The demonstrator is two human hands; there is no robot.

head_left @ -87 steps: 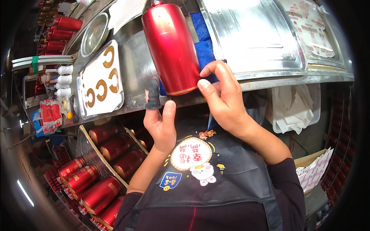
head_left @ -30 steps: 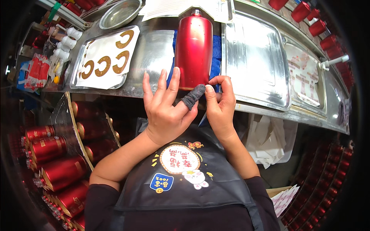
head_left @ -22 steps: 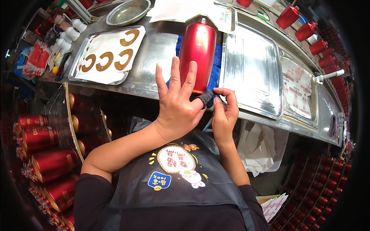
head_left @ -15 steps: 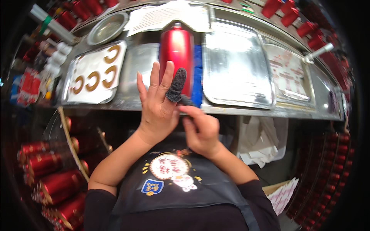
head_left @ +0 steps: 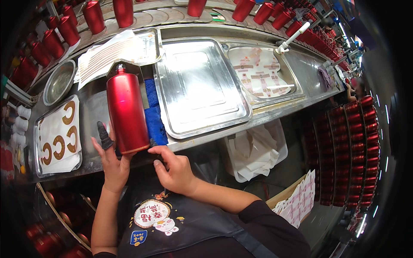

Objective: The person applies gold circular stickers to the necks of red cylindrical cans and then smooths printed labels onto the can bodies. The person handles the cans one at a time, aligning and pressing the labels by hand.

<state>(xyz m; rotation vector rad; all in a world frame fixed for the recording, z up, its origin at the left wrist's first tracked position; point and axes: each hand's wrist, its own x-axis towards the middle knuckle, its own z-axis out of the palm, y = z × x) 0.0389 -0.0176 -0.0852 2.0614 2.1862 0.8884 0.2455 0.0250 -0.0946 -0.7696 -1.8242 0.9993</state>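
A glossy red metallic bottle [head_left: 127, 109] lies with its neck in a metal notch and its base toward me. At the base's left corner is my left hand [head_left: 114, 167], its fingers spread and the thumb close to the bottom edge; I cannot tell if it touches. A dark knitted finger cot [head_left: 103, 135] covers one of its fingers. Just right of the base, my right hand [head_left: 175, 172] has a finger stretched toward the bottle and its other fingers partly curled, thumb apart. A small dark covering shows at one fingertip. Blue cloth [head_left: 155, 124] lies beside the bottle.
A tray [head_left: 79, 161] with white paper and gold horseshoe-shaped pieces sits left, near a round metal bowl [head_left: 60, 81]. A large steel tray [head_left: 175, 131] lies right of the bottle, before a sink [head_left: 297, 92] with printed sheets. Below stands a bin [head_left: 282, 144] of paper.
The view has swung right, so the bench appears farther left. My hands have parted: the right has left the left hand's finger cot, and both are now at the bottle's base.
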